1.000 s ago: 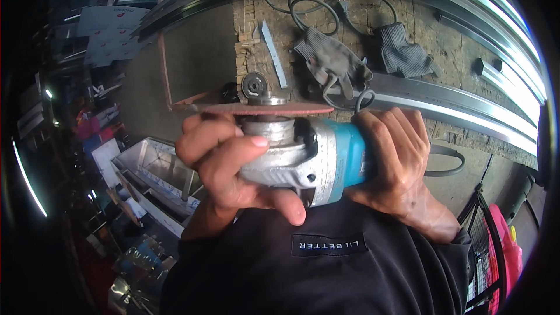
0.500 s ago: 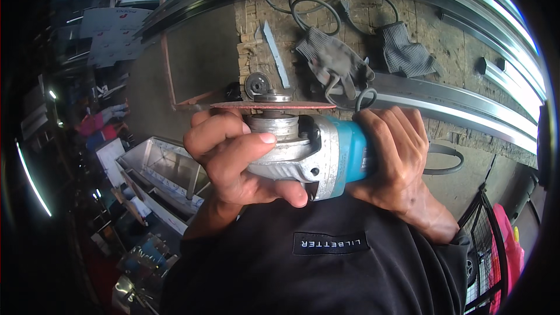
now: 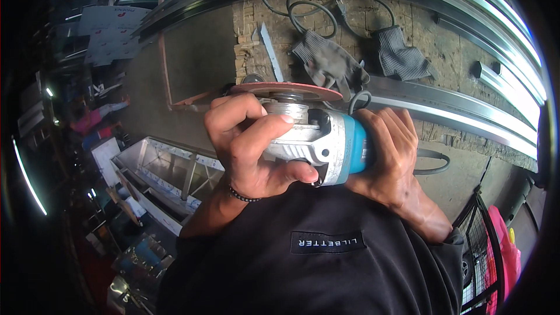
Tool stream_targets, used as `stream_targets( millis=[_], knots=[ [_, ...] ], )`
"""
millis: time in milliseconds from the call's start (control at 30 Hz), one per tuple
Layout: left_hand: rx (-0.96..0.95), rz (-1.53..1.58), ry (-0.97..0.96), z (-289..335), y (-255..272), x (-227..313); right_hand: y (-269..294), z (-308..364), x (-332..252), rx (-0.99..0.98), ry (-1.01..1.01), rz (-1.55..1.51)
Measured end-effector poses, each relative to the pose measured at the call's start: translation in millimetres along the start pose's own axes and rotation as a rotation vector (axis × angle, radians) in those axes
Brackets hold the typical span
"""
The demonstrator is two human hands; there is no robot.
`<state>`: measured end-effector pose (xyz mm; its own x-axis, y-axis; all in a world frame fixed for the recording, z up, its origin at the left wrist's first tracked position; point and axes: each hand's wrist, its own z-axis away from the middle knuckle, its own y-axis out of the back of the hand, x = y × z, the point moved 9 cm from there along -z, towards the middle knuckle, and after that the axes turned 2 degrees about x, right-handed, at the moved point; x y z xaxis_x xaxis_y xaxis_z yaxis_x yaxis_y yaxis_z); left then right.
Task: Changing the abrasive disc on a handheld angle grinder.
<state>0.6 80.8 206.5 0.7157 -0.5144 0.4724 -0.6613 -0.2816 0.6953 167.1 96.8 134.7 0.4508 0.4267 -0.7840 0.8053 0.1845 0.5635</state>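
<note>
Both hands hold an angle grinder point(image 3: 354, 146) in front of my chest, its silver gear head toward the left and its teal body toward the right. My left hand point(image 3: 248, 143) is closed around the gear head, fingers near the spindle collar and thumb along the near side. My right hand point(image 3: 389, 154) wraps round the teal body. A thin reddish disc point(image 3: 291, 88) sits on the spindle at the far side, tilted so that its hand-side face shows. The disc hides its own far face and part of a dark round piece point(image 3: 252, 79) on the bench.
Grey work gloves point(image 3: 329, 61), a cable with a plug point(image 3: 340, 9) and a pale metal strip point(image 3: 270, 49) lie on the worn wooden bench point(image 3: 431, 44). Long metal profiles point(image 3: 461, 114) run across it. At left stands a metal trough-like frame point(image 3: 140, 166); a black mesh cart point(image 3: 479, 245) is at right.
The grinder has tilted in my hands: the disc was nearly edge-on with a nut visible above it, and now its hand-side face shows. My left hand has moved slightly right. Both hands keep their hold.
</note>
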Motion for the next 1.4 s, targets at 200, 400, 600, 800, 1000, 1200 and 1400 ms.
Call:
stream_targets(
  millis=[200, 400, 600, 800, 1000, 1200, 1400],
  knots=[
    [0.012, -0.052, 0.027, 4, -1, 7, -2, 9, 5, 0.040, -0.012, -0.053],
    [0.051, -0.035, 0.082, 7, -4, 12, -8, 11, 7, 0.004, -0.035, -0.095],
    [-0.078, -0.037, 0.317, 13, -16, 3, -36, 20, 12, -0.215, -0.219, -0.242],
    [-0.055, -0.096, 0.304, 9, -25, -2, -52, 29, 29, -0.337, -0.438, -0.555],
    [-0.024, -0.086, 0.313, 11, -31, -2, -58, 28, 32, -0.344, -0.647, -0.549],
    [-0.046, -0.012, 0.335, 16, -30, -6, -59, 23, 32, -0.362, -0.748, -0.552],
    [-0.050, 0.021, 0.319, 19, -28, -7, -50, 20, 32, -0.322, -0.744, -0.439]
  ],
)
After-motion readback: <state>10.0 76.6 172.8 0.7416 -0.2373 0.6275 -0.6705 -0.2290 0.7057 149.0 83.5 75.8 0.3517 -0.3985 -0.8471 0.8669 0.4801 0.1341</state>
